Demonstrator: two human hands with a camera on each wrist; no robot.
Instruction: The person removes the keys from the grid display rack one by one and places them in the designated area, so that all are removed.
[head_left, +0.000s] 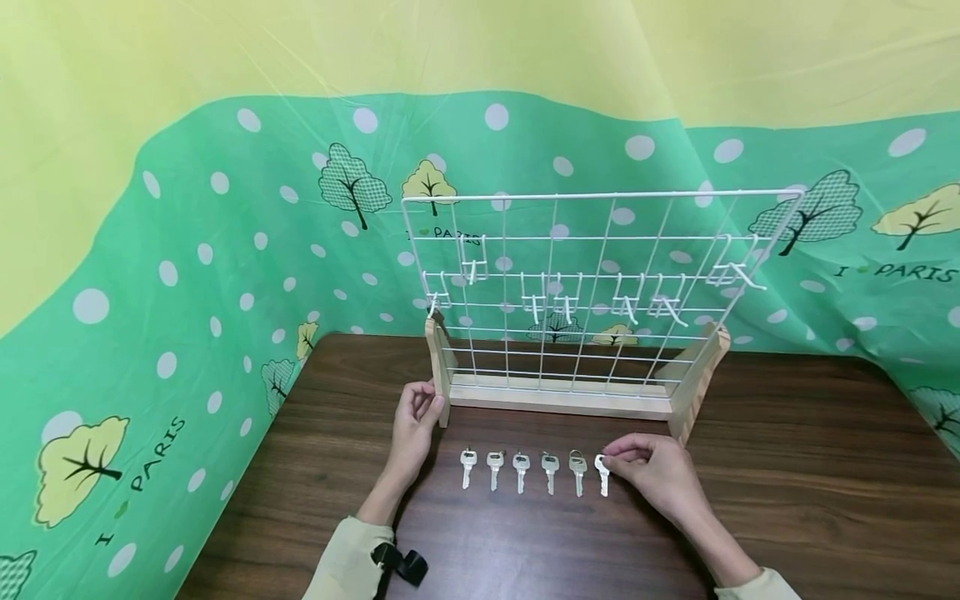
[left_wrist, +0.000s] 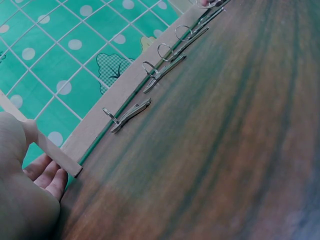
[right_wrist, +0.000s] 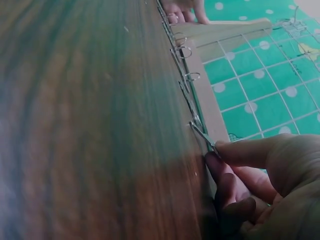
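Observation:
Several silver keys with small rings lie in a row on the dark wooden table, among them the leftmost key (head_left: 468, 468) and a middle key (head_left: 550, 472). At the row's right end my right hand (head_left: 660, 471) pinches the head of a key (head_left: 603, 482) between thumb and fingers; in the right wrist view its blade (right_wrist: 201, 133) points away from the fingertips. My left hand (head_left: 413, 423) grips the left wooden side post (head_left: 438, 360) of a white wire grid rack (head_left: 600, 195) near its foot, thumb in front and fingers behind, as the left wrist view shows.
White hooks, such as one at the left (head_left: 474, 269) and one at the right (head_left: 729, 272), hang on the grid. A wooden base bar (head_left: 562, 401) joins the left post to the right post (head_left: 699, 379). Green patterned cloth (head_left: 225, 325) stands behind the table (head_left: 810, 467).

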